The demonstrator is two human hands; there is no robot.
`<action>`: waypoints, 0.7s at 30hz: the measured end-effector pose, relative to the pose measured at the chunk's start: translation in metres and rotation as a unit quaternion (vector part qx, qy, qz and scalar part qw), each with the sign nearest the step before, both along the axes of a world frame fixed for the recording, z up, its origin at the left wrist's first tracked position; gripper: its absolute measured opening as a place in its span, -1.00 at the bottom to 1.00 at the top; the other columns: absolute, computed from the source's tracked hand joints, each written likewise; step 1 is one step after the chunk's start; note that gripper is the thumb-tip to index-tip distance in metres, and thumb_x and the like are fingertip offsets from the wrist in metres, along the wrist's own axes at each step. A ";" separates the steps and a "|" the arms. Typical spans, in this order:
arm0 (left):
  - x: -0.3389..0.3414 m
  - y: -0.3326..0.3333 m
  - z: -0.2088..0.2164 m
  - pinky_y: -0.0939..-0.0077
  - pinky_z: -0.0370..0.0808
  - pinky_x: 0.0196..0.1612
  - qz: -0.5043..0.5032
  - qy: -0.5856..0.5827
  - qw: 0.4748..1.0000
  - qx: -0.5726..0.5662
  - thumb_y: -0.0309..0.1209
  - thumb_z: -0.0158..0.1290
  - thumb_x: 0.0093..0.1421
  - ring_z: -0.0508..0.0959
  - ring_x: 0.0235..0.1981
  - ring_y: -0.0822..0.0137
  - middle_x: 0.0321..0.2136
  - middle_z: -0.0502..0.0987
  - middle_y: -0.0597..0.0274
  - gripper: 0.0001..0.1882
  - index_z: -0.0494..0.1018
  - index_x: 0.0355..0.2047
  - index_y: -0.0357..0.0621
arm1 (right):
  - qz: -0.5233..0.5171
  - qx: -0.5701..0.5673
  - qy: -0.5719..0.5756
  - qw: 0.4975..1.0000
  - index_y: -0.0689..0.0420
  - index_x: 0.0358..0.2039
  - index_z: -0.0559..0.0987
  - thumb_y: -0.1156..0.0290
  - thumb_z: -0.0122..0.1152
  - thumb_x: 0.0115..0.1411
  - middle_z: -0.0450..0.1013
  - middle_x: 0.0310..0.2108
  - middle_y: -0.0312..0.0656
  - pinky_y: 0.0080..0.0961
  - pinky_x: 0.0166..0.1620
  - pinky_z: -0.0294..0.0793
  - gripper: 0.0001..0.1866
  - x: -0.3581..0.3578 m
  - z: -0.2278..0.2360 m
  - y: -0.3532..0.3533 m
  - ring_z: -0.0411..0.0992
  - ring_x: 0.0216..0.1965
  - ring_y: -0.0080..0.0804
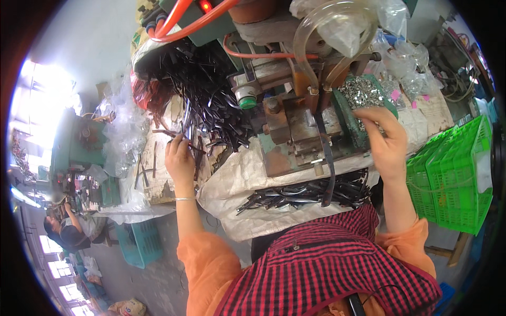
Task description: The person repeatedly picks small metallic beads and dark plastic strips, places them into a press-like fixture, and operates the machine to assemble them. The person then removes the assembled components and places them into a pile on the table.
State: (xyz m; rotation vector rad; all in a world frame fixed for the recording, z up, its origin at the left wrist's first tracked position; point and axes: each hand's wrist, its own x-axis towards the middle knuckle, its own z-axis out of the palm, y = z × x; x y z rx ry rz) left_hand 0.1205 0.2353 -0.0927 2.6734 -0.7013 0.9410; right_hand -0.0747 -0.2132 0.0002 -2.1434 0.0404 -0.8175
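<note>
My left hand (180, 158) is at the table's left side, its fingers closed on a thin dark strip (197, 149) beside a big heap of black strips (211, 100). My right hand (389, 142) has thumb and fingers pinched together at the edge of a green tray (352, 126) of small shiny metal pieces (361, 92). Whatever that pinch holds is too small to make out. Between my hands stands a bench machine (287, 124). One long black strip (327, 163) hangs from its middle toward me, touched by neither hand.
More black strips (305, 194) lie on a pale sack cloth (226, 210) before the machine. Clear tubes (300, 47) and orange hoses (174, 34) arch above. Green crates (448, 174) stand at right, plastic bags (406, 63) behind. Another person (74, 229) sits far left.
</note>
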 end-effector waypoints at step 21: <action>-0.073 -0.199 0.145 0.45 0.67 -0.32 -0.377 0.067 0.808 -0.449 -0.74 0.21 0.18 0.67 -0.41 0.25 -0.34 0.66 -0.06 -0.90 0.55 -0.28 -0.47 | 0.105 0.365 -0.016 0.925 0.29 0.24 0.37 0.64 0.15 0.27 0.59 -0.05 -0.07 -0.54 0.11 0.46 -0.49 0.037 0.022 0.069 0.54 0.03 -0.42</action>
